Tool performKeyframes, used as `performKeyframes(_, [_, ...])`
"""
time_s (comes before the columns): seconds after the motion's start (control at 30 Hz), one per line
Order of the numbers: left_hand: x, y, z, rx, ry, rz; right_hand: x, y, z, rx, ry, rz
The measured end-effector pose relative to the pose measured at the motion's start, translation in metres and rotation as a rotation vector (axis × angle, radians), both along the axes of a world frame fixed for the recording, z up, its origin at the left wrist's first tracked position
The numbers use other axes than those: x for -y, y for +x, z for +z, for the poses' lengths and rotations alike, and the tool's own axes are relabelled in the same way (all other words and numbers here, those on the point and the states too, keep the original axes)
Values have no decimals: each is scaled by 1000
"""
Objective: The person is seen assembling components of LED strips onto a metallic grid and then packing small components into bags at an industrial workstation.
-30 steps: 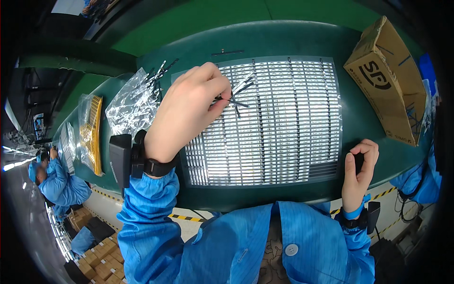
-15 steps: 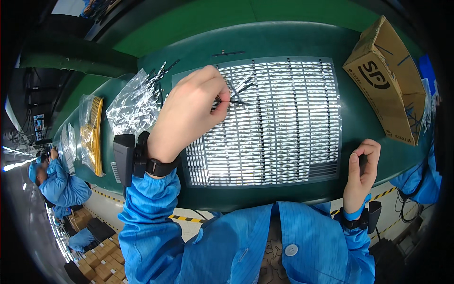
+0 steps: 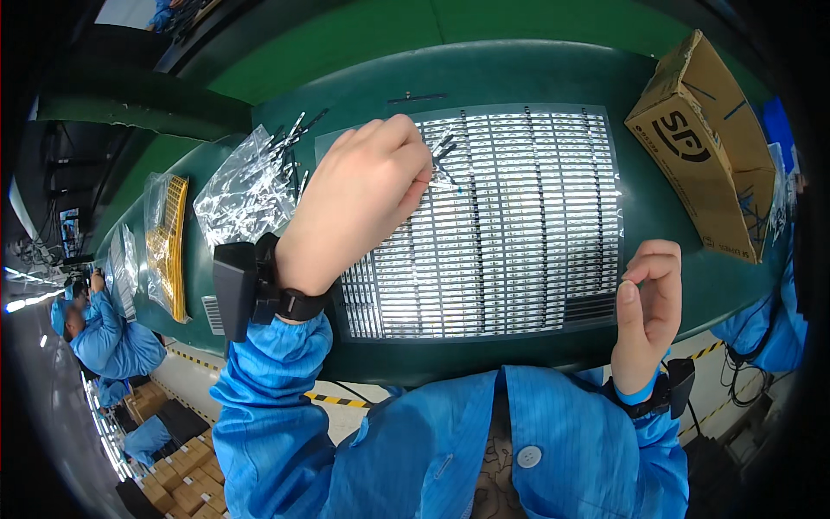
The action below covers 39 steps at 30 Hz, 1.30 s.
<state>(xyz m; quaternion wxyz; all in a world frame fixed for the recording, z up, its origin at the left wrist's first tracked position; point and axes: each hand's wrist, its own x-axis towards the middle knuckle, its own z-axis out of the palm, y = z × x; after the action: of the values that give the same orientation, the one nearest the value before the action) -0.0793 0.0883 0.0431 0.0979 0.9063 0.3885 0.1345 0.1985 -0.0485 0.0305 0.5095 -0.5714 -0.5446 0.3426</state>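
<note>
left hand (image 3: 363,190) pinches fanned black-and-white strips (image 3: 446,152) over the strip-lined sheet (image 3: 510,233), toward the far edge of the bench (image 3: 527,73); a slack grip could scatter them. right hand (image 3: 650,307), near edge: fingertips almost meeting, contents indiscernible.

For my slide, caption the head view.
Left hand and loose strips over a sheet of rowed strips, right hand near the sheet's right edge.

Left hand (image 3: 367,173): fingertips mostly hidden. Strip sheet (image 3: 510,233): partly covered by hand; markings too small to read. Blue jacket (image 3: 406,450): cut off by lower edge.
</note>
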Motion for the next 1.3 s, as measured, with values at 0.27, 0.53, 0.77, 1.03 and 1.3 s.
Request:
performKeyframes(0.27, [4,-1,9,129,-156,1,-1,2,2,-33,-55,2])
performKeyframes(0.53, [47,24,35,360,-530,115,-18,-12,12,29,-112,252])
performKeyframes(0.77, [63,38,40,416,-729,127,-20,-21,18,-9,-178,335])
performKeyframes(1.03, [70,43,39,410,-804,61,-17,-13,20,-93,-232,412])
performKeyframes(1.3, [75,43,35,490,-744,-14,-17,-2,18,-343,-331,574])
